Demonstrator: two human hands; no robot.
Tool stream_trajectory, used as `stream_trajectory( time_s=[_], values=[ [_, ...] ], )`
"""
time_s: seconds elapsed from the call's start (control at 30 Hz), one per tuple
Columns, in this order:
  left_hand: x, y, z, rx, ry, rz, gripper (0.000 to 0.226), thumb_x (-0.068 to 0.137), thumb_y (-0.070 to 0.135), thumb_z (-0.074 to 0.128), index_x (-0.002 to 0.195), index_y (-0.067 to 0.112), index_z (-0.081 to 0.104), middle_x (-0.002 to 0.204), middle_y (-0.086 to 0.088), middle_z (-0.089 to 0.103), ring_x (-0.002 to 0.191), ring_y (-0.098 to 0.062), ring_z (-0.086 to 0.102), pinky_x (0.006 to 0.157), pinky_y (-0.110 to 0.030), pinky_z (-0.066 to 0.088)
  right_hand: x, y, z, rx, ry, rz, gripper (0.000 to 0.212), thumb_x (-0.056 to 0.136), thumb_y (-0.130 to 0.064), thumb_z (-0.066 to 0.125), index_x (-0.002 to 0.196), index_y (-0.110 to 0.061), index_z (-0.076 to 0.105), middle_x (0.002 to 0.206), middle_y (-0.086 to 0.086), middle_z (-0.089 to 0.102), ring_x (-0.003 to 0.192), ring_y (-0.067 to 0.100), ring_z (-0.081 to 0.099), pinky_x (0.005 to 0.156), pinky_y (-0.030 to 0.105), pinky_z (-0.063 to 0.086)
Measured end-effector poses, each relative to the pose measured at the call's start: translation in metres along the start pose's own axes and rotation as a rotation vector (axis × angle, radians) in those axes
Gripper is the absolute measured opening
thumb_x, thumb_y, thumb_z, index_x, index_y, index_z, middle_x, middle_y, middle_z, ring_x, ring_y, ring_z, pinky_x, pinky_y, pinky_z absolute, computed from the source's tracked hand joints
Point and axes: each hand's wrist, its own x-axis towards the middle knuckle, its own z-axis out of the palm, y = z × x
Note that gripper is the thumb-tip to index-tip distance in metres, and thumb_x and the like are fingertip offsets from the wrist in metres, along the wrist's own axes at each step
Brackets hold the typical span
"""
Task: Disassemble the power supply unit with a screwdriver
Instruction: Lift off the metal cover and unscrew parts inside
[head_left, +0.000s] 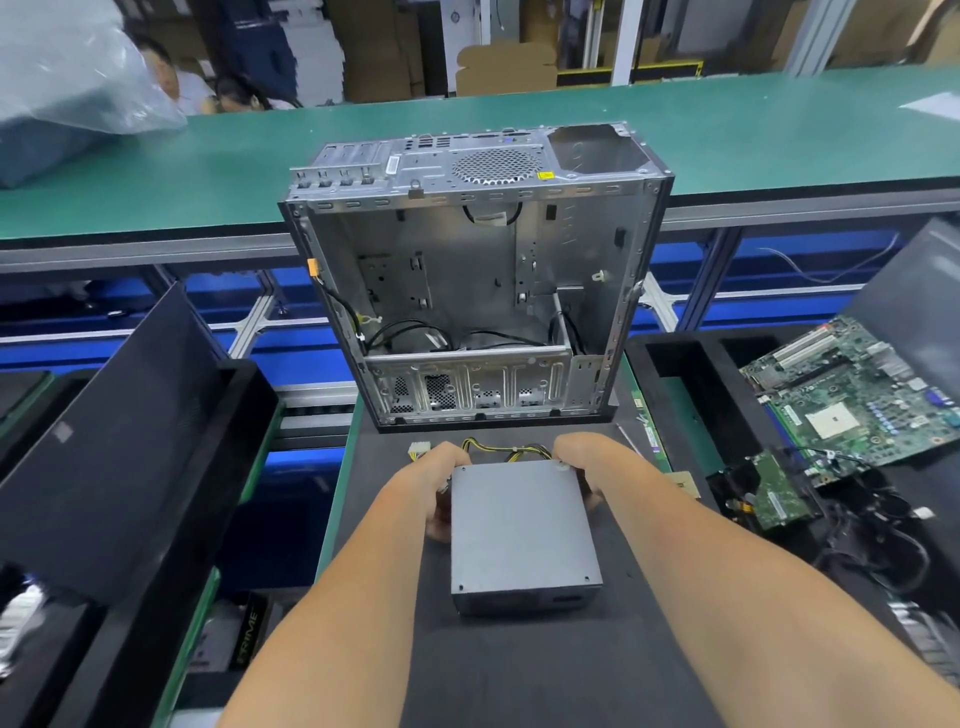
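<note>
The unit (522, 530) lies flat on the mat (519, 670), near centre. My left hand (439, 488) grips its far-left side; my right hand (589, 467) grips its far-right corner. Its cables (511, 449) run out from the far edge, between my hands, with a connector (418, 451) to the far left. Just beyond them stands the case (475, 275), open side toward me. A motherboard (852, 395) lies to the right, a smaller board (776, 491) near it. A panel (114, 447) leans on the left.

Illumination is bright, even and cool, apparently from overhead; shadows are soft and faint. Mild glare shows on the bare metal computer case (475, 275). Wide-angle distortion bows straight edges towards the frame borders, and the background and near corners are soft.
</note>
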Motion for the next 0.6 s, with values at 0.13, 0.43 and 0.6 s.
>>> stream_trajectory(
  time_s=[0.13, 0.43, 0.6],
  values=[
    [-0.003, 0.001, 0.000, -0.017, -0.001, -0.001, 0.022, 0.060, 0.011, 0.055, 0.082, 0.009, 0.055, 0.075, -0.008, 0.067, 0.072, -0.030, 0.069, 0.081, -0.051, 0.053, -0.002, -0.001, 0.001, 0.005, 0.045, -0.043, 0.024, 0.098, -0.004, 0.038, 0.075, -0.005, 0.046, 0.079, 0.013, 0.051, 0.094, 0.029, 0.053, 0.091, 0.046, 0.051],
    [-0.008, 0.005, 0.003, 0.119, -0.015, 0.058, 0.012, 0.076, 0.015, 0.055, 0.085, 0.007, 0.055, 0.069, -0.009, 0.068, 0.065, -0.026, 0.068, 0.070, -0.037, 0.058, -0.002, 0.007, -0.003, 0.052, -0.011, 0.024, 0.021, 0.098, -0.011, 0.047, 0.106, 0.003, 0.061, 0.106, 0.018, 0.068, 0.090, 0.031, 0.068, 0.087, 0.046, 0.057],
    [-0.008, 0.034, 0.012, 0.798, 0.178, 0.412, 0.029, 0.081, 0.025, 0.061, 0.063, 0.012, 0.042, 0.067, -0.003, 0.044, 0.063, -0.020, 0.042, 0.053, -0.024, 0.029, -0.002, 0.005, -0.001, -0.016, -0.025, 0.004, 0.021, 0.100, -0.013, 0.042, 0.101, 0.000, 0.058, 0.105, 0.017, 0.066, 0.093, 0.032, 0.066, 0.090, 0.046, 0.056]
  ],
)
